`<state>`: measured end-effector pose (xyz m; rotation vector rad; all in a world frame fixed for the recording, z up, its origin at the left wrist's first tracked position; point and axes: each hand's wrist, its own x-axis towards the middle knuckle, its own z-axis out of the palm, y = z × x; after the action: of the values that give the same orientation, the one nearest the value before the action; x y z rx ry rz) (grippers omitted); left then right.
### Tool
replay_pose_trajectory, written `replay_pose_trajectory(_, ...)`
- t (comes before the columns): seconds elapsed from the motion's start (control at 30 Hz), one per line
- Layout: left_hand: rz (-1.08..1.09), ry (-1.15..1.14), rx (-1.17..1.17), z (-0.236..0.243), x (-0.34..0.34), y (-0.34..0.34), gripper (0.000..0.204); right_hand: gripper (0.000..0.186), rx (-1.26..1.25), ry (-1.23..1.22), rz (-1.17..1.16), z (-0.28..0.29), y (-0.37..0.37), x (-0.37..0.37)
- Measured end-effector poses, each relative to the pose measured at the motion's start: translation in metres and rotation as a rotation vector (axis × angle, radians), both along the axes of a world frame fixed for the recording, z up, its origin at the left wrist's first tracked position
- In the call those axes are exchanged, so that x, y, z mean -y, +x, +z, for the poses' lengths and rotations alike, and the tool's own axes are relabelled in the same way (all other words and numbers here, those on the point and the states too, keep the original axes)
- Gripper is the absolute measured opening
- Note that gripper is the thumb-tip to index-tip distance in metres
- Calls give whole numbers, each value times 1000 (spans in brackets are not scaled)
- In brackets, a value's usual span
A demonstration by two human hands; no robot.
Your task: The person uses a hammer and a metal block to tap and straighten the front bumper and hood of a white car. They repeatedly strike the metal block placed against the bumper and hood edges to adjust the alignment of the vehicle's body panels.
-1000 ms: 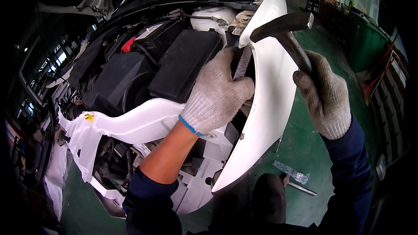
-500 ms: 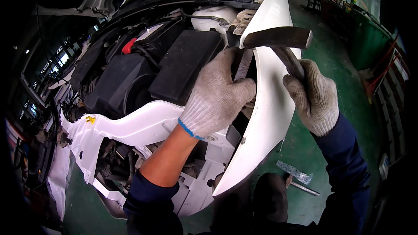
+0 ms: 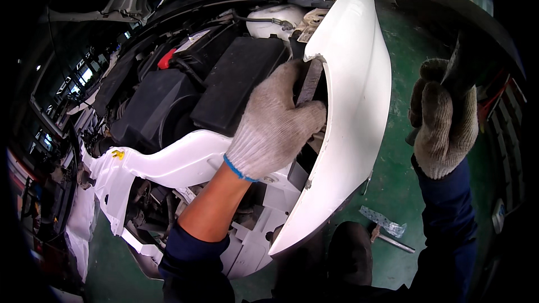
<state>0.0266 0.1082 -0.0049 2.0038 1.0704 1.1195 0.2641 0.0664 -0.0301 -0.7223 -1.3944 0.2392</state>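
Observation:
My left hand (image 3: 275,123), in a knitted work glove with a blue cuff edge, is closed around a flat, worn metal bar (image 3: 310,81). The bar stands tilted close to the inner edge of the white car fender (image 3: 359,101), and its lower end is hidden by the glove. To the right of the fender, my gloved right hand (image 3: 446,120) grips a hammer (image 3: 460,14) by its handle. Raised clear of the panel, the dark hammer head looms large near the upper right.
An engine bay with a black cover box (image 3: 241,78) lies left of the fender. White front body framework (image 3: 168,165) runs below it. On the green floor are a metal-handled tool (image 3: 396,242) and a clear plastic wrapper (image 3: 384,220).
My right hand has swung the hammer up and to the right, away from the fender edge. My left hand holds the bar in nearly the same place.

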Motion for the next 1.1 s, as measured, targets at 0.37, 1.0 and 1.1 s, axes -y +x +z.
replay_pose_trajectory(0.37, -24, 67, 56, -12, -11, 0, 48, 26, 436, 8, -159, 2, -4, -8)
replay_pose_trajectory(1.0, 7, -45, 62, -7, -3, -2, 53, 29, 366, 45, -183, 2, -9, -9)
replay_pose_trajectory(1.1, -40, 0, 87, -8, -9, 0, 54, 31, 602, -23, -258, -4, -3, -26)
